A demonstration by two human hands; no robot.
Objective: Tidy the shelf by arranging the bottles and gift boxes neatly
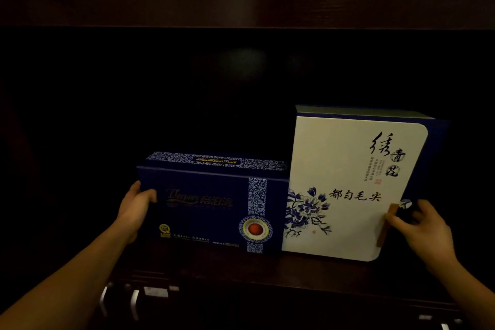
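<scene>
- The shelf (308,268) is made of dark wood, and the space behind the boxes is too dark to see into.
- Two gift boxes stand upright on the shelf, side by side and touching.
- The blue box (209,209) is the shorter one. It has gold writing, a blue-and-white flower strip and a round badge with a red middle.
- The white box (348,182) is taller. It has blue edges, black brush writing and a blue flower (305,209) painted on its front.
- The left hand (136,206) is a grip clamped on the left end of the blue box. The thumb lies on the front and the fingers go round the side.
- The right hand (426,225) is a grip on the right edge of the white box. The fingers are curled there, next to a small brown tab (387,225).
- Both boxes sit between the two grips, the blue box by the left one and the white box by the right one.
- Below the shelf edge, near the left arm, some shiny metal handles (134,300) show in the dark.
</scene>
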